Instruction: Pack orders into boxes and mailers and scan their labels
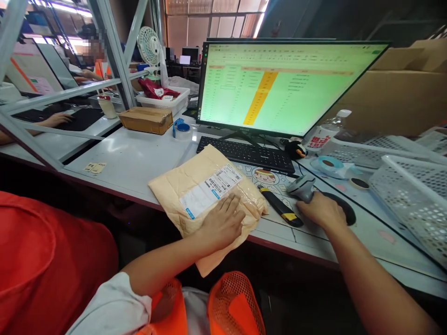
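left forearm (164, 272) extends, fingers (229, 203) atop padded envelope (188, 179).

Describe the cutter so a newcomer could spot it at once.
Start at the big monitor, then drop below the right end of the keyboard. There, between the envelope under the left hand and the scanner in the right hand, lies the cutter. Its long black body has yellow near both ends, unlike the pale envelope and grey scanner.
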The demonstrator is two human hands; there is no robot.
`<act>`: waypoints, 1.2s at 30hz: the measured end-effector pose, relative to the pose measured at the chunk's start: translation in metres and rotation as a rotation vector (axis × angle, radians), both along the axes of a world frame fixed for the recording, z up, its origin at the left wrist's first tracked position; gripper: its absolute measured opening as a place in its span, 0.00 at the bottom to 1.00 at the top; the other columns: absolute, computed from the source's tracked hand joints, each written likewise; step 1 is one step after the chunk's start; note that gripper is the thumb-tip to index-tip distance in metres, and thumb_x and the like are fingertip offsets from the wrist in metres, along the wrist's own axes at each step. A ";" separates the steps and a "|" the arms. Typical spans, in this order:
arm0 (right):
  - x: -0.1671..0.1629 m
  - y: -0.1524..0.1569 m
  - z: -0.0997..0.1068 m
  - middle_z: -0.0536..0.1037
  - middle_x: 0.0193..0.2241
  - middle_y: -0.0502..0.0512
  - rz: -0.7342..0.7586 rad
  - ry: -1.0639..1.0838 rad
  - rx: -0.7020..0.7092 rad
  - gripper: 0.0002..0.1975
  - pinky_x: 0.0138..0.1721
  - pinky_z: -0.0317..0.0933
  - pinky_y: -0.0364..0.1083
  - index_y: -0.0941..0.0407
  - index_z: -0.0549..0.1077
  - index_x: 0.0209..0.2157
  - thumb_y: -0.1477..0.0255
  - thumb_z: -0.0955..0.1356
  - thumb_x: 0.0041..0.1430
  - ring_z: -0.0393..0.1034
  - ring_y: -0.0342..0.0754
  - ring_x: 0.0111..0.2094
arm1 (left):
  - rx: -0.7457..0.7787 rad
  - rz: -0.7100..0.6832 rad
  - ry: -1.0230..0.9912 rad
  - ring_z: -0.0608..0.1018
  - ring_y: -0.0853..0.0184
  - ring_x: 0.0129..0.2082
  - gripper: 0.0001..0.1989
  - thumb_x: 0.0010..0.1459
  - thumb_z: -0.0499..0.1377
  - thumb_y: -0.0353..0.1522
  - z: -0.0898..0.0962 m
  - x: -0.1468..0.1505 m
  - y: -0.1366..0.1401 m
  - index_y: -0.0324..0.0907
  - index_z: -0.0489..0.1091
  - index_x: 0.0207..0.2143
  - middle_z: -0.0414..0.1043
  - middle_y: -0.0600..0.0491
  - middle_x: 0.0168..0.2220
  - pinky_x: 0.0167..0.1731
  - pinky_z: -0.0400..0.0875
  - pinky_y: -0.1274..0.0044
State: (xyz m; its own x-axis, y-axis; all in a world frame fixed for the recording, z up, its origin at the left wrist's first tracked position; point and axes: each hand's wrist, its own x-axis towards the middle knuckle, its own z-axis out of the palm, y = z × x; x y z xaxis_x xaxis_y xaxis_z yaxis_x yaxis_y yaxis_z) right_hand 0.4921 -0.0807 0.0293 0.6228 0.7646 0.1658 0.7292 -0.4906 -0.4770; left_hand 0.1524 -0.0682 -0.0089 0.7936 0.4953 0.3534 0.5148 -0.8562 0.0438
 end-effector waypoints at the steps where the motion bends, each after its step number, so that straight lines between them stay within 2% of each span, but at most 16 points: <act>1: -0.003 0.000 0.007 0.74 0.23 0.71 -0.033 -0.025 -0.050 0.23 0.35 0.57 0.61 0.47 0.57 0.19 0.62 0.76 0.45 0.77 0.70 0.36 | 0.003 -0.007 -0.009 0.60 0.51 0.75 0.16 0.72 0.54 0.36 -0.003 -0.001 0.000 0.36 0.73 0.54 0.57 0.34 0.73 0.74 0.55 0.64; 3: -0.010 -0.002 0.029 0.74 0.23 0.67 -0.042 -0.072 -0.144 0.20 0.33 0.58 0.58 0.48 0.60 0.21 0.57 0.73 0.51 0.76 0.64 0.32 | 0.010 -0.018 -0.017 0.61 0.50 0.74 0.15 0.71 0.55 0.36 -0.008 -0.001 0.001 0.36 0.72 0.53 0.58 0.32 0.73 0.73 0.56 0.63; 5: -0.021 -0.006 0.059 0.74 0.22 0.60 0.053 -0.077 -0.230 0.18 0.29 0.58 0.53 0.51 0.68 0.26 0.52 0.70 0.55 0.73 0.55 0.25 | 0.023 -0.026 -0.015 0.62 0.49 0.74 0.16 0.72 0.55 0.36 -0.010 0.000 0.002 0.35 0.72 0.53 0.59 0.31 0.72 0.73 0.57 0.63; 8: -0.053 -0.014 0.104 0.74 0.20 0.52 0.327 0.053 -0.361 0.24 0.21 0.55 0.47 0.53 0.76 0.38 0.47 0.70 0.55 0.64 0.47 0.18 | 0.035 -0.023 -0.011 0.62 0.48 0.74 0.19 0.73 0.53 0.36 -0.012 0.001 0.003 0.33 0.71 0.57 0.58 0.30 0.72 0.72 0.58 0.62; 10: -0.080 -0.015 0.126 0.75 0.21 0.51 0.525 0.087 -0.416 0.26 0.20 0.56 0.45 0.54 0.79 0.39 0.46 0.71 0.54 0.63 0.46 0.19 | 0.035 -0.021 -0.004 0.63 0.49 0.73 0.22 0.74 0.52 0.36 -0.012 0.001 0.003 0.31 0.68 0.62 0.60 0.31 0.72 0.72 0.58 0.62; 13: -0.113 -0.008 0.138 0.80 0.27 0.54 0.794 0.025 -0.366 0.24 0.26 0.62 0.44 0.55 0.80 0.34 0.47 0.72 0.55 0.69 0.47 0.26 | 0.034 -0.038 -0.015 0.64 0.51 0.73 0.25 0.75 0.51 0.36 -0.010 0.001 0.002 0.29 0.64 0.66 0.63 0.32 0.70 0.73 0.56 0.62; 15: -0.119 -0.002 0.134 0.80 0.28 0.53 0.850 0.010 -0.290 0.23 0.29 0.64 0.44 0.55 0.80 0.34 0.48 0.71 0.56 0.71 0.48 0.29 | 0.013 -0.035 -0.041 0.65 0.51 0.73 0.24 0.74 0.52 0.36 -0.008 0.002 0.001 0.30 0.66 0.65 0.63 0.32 0.70 0.73 0.57 0.62; 19: -0.084 0.010 0.102 0.75 0.20 0.52 0.644 -0.056 -0.168 0.22 0.26 0.60 0.45 0.55 0.79 0.33 0.49 0.69 0.58 0.69 0.49 0.25 | -0.134 -0.030 -0.097 0.63 0.48 0.74 0.18 0.72 0.57 0.36 0.003 -0.003 0.000 0.34 0.72 0.57 0.58 0.33 0.73 0.71 0.62 0.60; 21: -0.053 0.013 0.079 0.78 0.24 0.54 0.489 -0.141 -0.137 0.20 0.28 0.62 0.47 0.55 0.78 0.34 0.52 0.68 0.58 0.72 0.52 0.27 | -0.221 -0.056 -0.155 0.60 0.47 0.75 0.17 0.71 0.58 0.37 0.015 -0.016 -0.001 0.36 0.72 0.56 0.58 0.36 0.73 0.72 0.61 0.58; 23: -0.024 0.013 0.053 0.83 0.31 0.61 0.292 -0.237 -0.185 0.19 0.33 0.66 0.50 0.56 0.78 0.37 0.55 0.66 0.60 0.76 0.57 0.33 | -0.326 -0.109 -0.219 0.59 0.48 0.75 0.17 0.70 0.58 0.36 0.033 -0.038 -0.002 0.38 0.72 0.56 0.60 0.39 0.73 0.72 0.59 0.56; 25: -0.003 0.010 0.029 0.84 0.39 0.68 0.113 -0.291 -0.298 0.21 0.38 0.68 0.53 0.59 0.78 0.42 0.57 0.65 0.63 0.79 0.62 0.39 | -0.476 -0.191 -0.287 0.63 0.51 0.73 0.15 0.70 0.59 0.36 0.056 -0.063 -0.006 0.40 0.72 0.55 0.63 0.41 0.71 0.72 0.61 0.57; 28: 0.006 0.004 0.005 0.83 0.45 0.74 -0.012 -0.292 -0.407 0.24 0.43 0.70 0.56 0.63 0.76 0.52 0.59 0.63 0.66 0.80 0.66 0.46 | -0.752 -0.408 -0.460 0.73 0.55 0.66 0.14 0.71 0.58 0.40 0.095 -0.095 -0.014 0.43 0.74 0.51 0.73 0.42 0.64 0.67 0.68 0.63; 30: 0.002 0.003 0.002 0.82 0.48 0.76 -0.056 -0.293 -0.412 0.27 0.45 0.71 0.58 0.64 0.75 0.56 0.58 0.63 0.67 0.80 0.68 0.49 | -0.876 -0.606 -0.601 0.77 0.54 0.62 0.18 0.72 0.55 0.47 0.118 -0.106 -0.021 0.43 0.76 0.46 0.76 0.43 0.61 0.64 0.71 0.63; 32: -0.005 0.006 0.008 0.81 0.49 0.78 -0.092 -0.307 -0.403 0.31 0.48 0.71 0.61 0.65 0.75 0.57 0.55 0.62 0.67 0.78 0.71 0.51 | -0.922 -0.725 -0.659 0.78 0.52 0.61 0.25 0.71 0.52 0.54 0.134 -0.111 -0.027 0.45 0.78 0.42 0.77 0.45 0.60 0.65 0.71 0.63; 34: -0.011 0.014 0.018 0.80 0.51 0.82 -0.110 -0.329 -0.376 0.34 0.51 0.69 0.63 0.67 0.75 0.58 0.54 0.60 0.68 0.76 0.74 0.54 | -0.920 -0.706 -0.633 0.77 0.50 0.62 0.31 0.69 0.47 0.59 0.144 -0.113 -0.031 0.49 0.80 0.44 0.78 0.51 0.59 0.65 0.71 0.63; 36: -0.013 0.027 0.028 0.78 0.53 0.83 -0.096 -0.349 -0.334 0.33 0.54 0.67 0.64 0.69 0.73 0.60 0.56 0.59 0.68 0.74 0.74 0.57 | -0.909 -0.623 -0.581 0.76 0.50 0.64 0.32 0.67 0.44 0.61 0.147 -0.117 -0.033 0.59 0.80 0.52 0.80 0.59 0.56 0.63 0.74 0.63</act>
State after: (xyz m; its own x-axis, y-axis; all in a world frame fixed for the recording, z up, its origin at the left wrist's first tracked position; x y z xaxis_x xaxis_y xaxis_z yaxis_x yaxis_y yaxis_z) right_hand 0.4794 -0.0539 0.0568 0.6441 0.7534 0.1325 0.7615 -0.6480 -0.0174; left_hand 0.0353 -0.1012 0.1384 0.8221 0.3396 0.4570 -0.2613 -0.4880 0.8328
